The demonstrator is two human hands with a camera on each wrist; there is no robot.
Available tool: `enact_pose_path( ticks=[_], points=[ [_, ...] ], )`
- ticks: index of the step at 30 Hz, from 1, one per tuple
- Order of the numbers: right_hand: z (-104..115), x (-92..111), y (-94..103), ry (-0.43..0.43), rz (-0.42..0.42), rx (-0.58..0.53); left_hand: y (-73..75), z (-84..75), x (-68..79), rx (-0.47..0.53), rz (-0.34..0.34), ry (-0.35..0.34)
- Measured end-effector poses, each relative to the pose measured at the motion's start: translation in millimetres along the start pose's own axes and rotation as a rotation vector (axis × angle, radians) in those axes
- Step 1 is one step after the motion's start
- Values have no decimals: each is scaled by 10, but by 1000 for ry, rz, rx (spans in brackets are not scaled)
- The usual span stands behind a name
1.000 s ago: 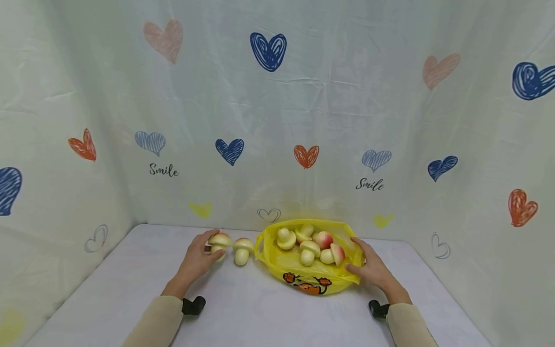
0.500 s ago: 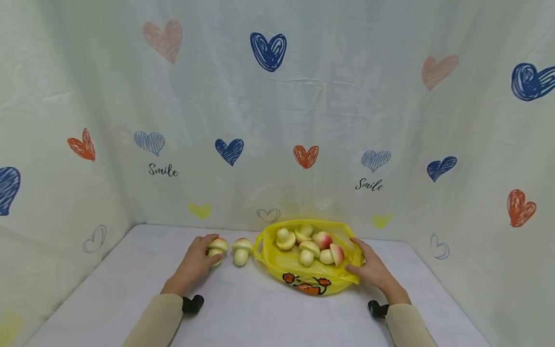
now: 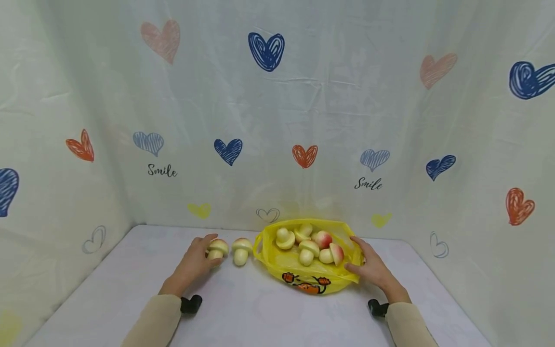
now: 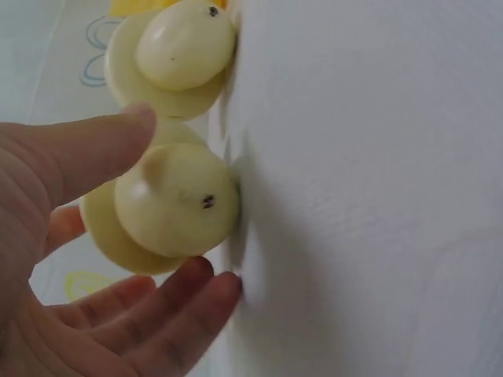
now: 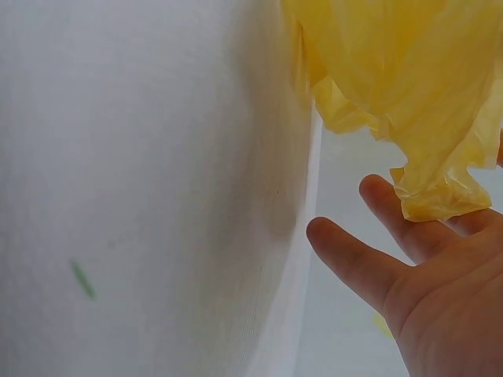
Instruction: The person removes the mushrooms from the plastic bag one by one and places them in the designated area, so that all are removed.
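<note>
My left hand is around a pale toy mushroom with a reddish cap, which stands on the table. In the left wrist view, the thumb lies past the mushroom's stem and the loosely spread fingers reach beneath its cap. A second toy mushroom stands just to the right. The yellow plastic bag lies with its mouth wide, several similar mushrooms inside. My right hand holds the bag's right rim, thumb on the inside. In the right wrist view, the bag's crumpled handle hangs over the fingers.
A white tabletop spreads under both arms. Behind and beside it hangs a pale curtain printed with hearts. The bag's left handle sits close to the second mushroom.
The left hand has shifted slightly left and down with the mushroom, then its thumb and fingers loosened from it. The right hand and bag have hardly moved.
</note>
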State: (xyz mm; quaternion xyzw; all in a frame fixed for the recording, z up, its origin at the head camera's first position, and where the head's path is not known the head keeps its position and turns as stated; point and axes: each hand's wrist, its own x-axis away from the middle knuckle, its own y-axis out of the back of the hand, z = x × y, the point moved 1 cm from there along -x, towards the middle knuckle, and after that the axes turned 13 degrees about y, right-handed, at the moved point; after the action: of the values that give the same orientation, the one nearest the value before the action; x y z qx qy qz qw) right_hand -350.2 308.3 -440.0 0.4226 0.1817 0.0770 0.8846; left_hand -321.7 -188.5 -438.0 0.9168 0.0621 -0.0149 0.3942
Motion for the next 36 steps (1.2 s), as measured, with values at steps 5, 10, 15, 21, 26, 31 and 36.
enact_pose_path(
  ticks=[5,10,15,21,26,31,36],
  points=[
    [-14,-7,6,21,-5,1,41,-55,56,-16,46,-22],
    [-26,-8,5,32,-9,6,40,-72,49,-13,51,-12],
    [-22,-3,4,29,-11,3,41,-55,44,-20,40,2],
    [-11,-3,-12,12,-13,-13,36,-50,31,-16,10,6],
    [-3,-4,-12,4,-9,-14,25,-55,-6,-27,13,15],
    [13,-1,-10,0,-11,-4,15,-54,-23,-16,8,17],
    [29,5,-8,-3,-7,-13,4,-34,-18,-8,14,24]
  ],
)
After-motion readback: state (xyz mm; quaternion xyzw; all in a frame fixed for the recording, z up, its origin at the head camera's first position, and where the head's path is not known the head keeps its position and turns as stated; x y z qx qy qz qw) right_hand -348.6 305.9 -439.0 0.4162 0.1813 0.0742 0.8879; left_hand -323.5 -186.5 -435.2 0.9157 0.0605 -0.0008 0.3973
